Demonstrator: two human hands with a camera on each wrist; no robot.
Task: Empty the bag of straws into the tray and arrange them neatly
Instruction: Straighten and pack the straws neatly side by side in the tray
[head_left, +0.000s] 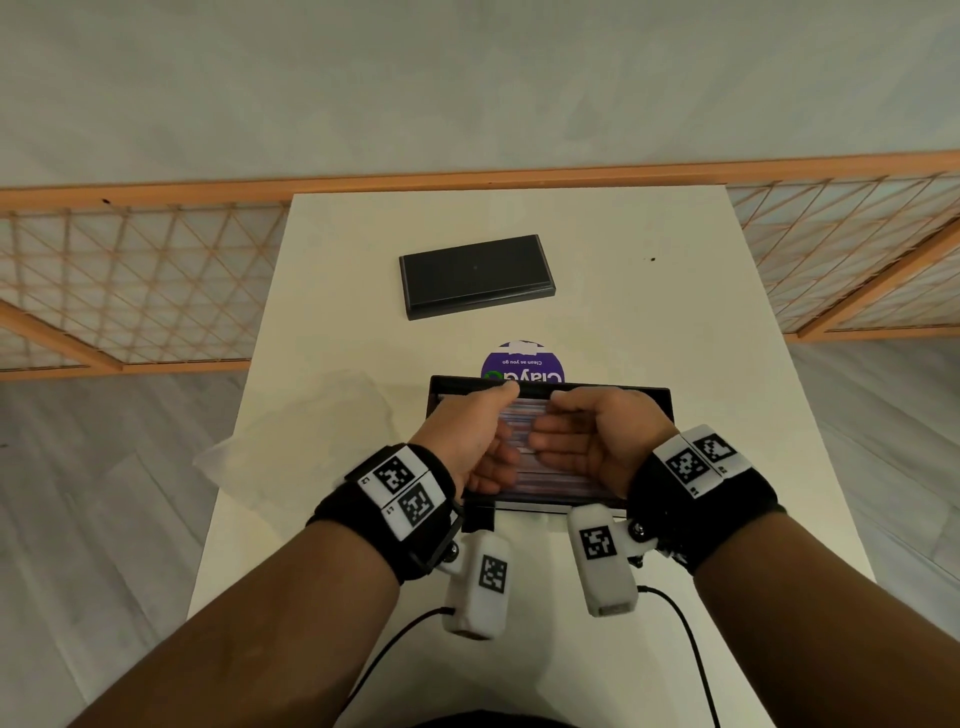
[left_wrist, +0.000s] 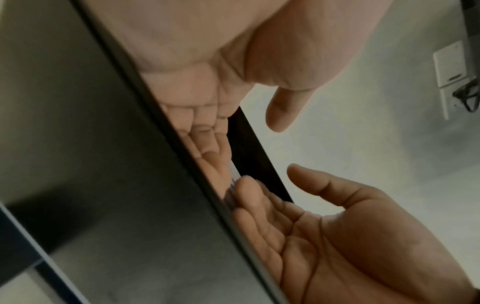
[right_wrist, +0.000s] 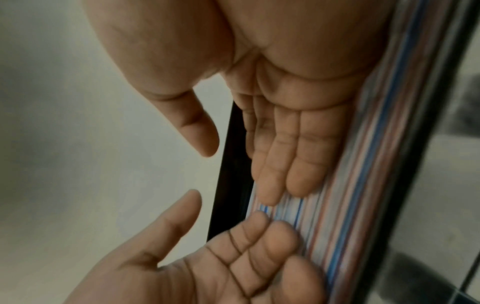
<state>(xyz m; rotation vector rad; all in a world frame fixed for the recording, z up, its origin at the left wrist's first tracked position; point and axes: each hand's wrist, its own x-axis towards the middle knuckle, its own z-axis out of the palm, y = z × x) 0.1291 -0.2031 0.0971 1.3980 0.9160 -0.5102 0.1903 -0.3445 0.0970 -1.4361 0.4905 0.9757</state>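
Observation:
A black tray (head_left: 597, 389) lies near the table's front edge and holds several striped straws (head_left: 550, 480), laid side by side along its length. Both hands stand on edge inside it, palms facing each other. My left hand (head_left: 496, 434) has straight fingers resting on the straws, and its thumb lies over the far rim. My right hand (head_left: 550, 423) mirrors it, a small gap away. In the right wrist view the fingers of the right hand (right_wrist: 285, 148) and left hand (right_wrist: 241, 253) touch the blue and red striped straws (right_wrist: 363, 185). The empty clear bag (head_left: 311, 431) lies left of the tray.
A flat black rectangular piece (head_left: 475, 275) lies farther back on the white table (head_left: 727, 415). A round purple sticker (head_left: 522, 361) shows just behind the tray. Cables trail off the table's front edge. An orange lattice fence (head_left: 156, 280) runs behind the table.

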